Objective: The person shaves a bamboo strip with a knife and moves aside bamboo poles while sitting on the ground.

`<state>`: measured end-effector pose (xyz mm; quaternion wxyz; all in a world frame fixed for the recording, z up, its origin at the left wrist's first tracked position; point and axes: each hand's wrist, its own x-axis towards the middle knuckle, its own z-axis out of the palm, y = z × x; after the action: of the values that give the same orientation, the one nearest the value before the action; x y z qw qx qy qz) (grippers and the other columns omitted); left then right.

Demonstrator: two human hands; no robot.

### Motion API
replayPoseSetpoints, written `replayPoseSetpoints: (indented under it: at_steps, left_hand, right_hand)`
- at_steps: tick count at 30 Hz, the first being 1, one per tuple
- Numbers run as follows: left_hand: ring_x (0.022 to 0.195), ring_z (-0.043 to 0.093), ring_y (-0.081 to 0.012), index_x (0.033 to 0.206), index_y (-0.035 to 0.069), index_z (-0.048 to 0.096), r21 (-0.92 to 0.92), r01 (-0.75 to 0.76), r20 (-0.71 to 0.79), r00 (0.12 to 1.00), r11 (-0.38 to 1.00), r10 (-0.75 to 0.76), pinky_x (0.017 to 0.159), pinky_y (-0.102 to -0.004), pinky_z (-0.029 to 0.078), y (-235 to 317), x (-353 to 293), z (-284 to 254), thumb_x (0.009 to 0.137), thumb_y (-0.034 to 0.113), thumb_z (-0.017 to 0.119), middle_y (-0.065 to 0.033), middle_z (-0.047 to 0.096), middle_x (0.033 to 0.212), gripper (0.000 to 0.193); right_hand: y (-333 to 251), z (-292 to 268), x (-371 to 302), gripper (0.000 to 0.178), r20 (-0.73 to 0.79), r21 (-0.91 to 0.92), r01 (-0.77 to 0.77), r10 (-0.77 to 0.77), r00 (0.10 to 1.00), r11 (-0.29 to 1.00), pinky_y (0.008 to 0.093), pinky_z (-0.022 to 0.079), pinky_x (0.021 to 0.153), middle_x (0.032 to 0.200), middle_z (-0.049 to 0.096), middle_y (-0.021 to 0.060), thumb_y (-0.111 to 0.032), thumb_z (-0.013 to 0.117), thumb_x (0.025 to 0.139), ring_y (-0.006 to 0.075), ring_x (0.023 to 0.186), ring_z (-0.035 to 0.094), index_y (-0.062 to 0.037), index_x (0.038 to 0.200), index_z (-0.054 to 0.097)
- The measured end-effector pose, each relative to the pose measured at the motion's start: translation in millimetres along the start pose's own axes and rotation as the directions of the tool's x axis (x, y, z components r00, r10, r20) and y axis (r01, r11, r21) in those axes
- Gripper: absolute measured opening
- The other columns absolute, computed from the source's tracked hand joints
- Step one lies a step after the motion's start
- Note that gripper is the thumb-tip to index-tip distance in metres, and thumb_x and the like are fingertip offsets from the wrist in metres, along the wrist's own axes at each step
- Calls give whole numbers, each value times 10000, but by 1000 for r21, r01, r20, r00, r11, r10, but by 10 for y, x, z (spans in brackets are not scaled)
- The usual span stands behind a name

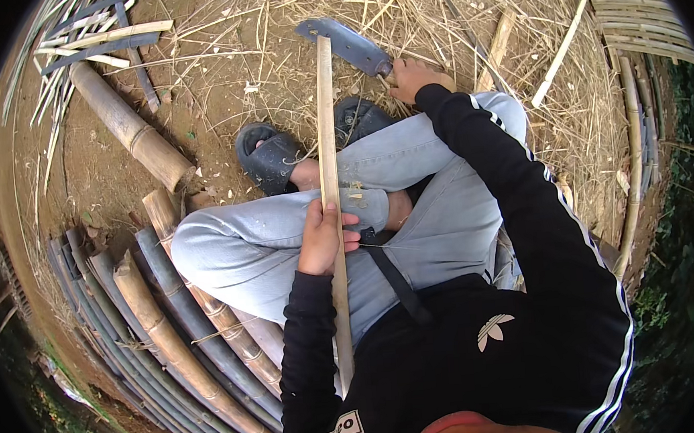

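Head view. You sit cross-legged on bare earth strewn with dry straw (pixel 430 18), both feet in dark sandals (pixel 272 159). Your left hand (pixel 323 238) grips 1 long bamboo strip (pixel 327 137) about midway, fingers (pixel 346 220) wrapped closed around it; the strip runs from your chest, across your lap, out past your feet. Your right hand (pixel 411 77) is closed on the handle of a broad-bladed knife (pixel 344 44), the fingers clamped on the grip, though the handle itself is mostly hidden. The blade lies against the far end of the strip, at or just beside its tip; whether the edge has bitten in cannot be told.

Judged from this, the step in hand is seating the blade at the strip's end for a split or a shave. The next move calls for a steady left-hand hold and a blade kept in line with the grain.

To your left lie stacked bamboo poles (pixel 169 325); a woven bamboo panel (pixel 630 4) stands at upper right.
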<state>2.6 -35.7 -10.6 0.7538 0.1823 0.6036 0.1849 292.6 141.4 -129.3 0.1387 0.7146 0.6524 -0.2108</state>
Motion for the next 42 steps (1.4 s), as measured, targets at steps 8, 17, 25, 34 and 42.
replayPoseSetpoints:
  at_steps: [8,17,25,34,42]
  left_hand:
    - [515,575,-143,1192,90,409,60,-35,-80,996,998,40,466,-264,504,-64,101,66,1013,316,386,-119,647,846,289]
    - [605,531,-136,1201,109,422,234,-54,-156,983,971,92,500,-265,471,99,-285,174,992,304,444,-88,606,917,287]
    - [538,501,-140,1196,119,433,151,64,-187,982,986,-35,462,-279,462,186,-392,66,992,246,433,-66,578,877,240]
    - [547,481,-106,1164,126,476,172,129,-85,990,977,-115,447,-261,453,25,-198,125,976,237,455,-10,543,868,219]
    - [491,450,-110,1115,121,465,-62,39,-53,998,997,-42,405,-247,395,-75,-133,75,1004,259,415,-45,523,824,184]
  right_hand:
    - [175,339,310,345,-204,161,34,0,979,986,469,464,843,1006,642,197,-182,643,726,355,973,618,-42,1026,547]
    - [-91,369,354,292,-285,264,-274,346,894,925,526,324,941,1147,591,107,-232,407,940,295,1092,526,-131,1119,614]
    - [-94,250,186,312,-351,232,-252,323,879,939,487,270,998,1161,596,95,-267,448,912,272,1114,518,-126,1147,596]
    - [-40,-293,-437,305,-181,699,123,8,983,704,445,512,715,871,694,116,-318,619,664,294,838,667,-131,882,722]
    - [-190,-413,-760,242,-350,327,608,-505,789,723,443,509,570,689,642,136,-343,674,618,332,670,650,-143,753,687]
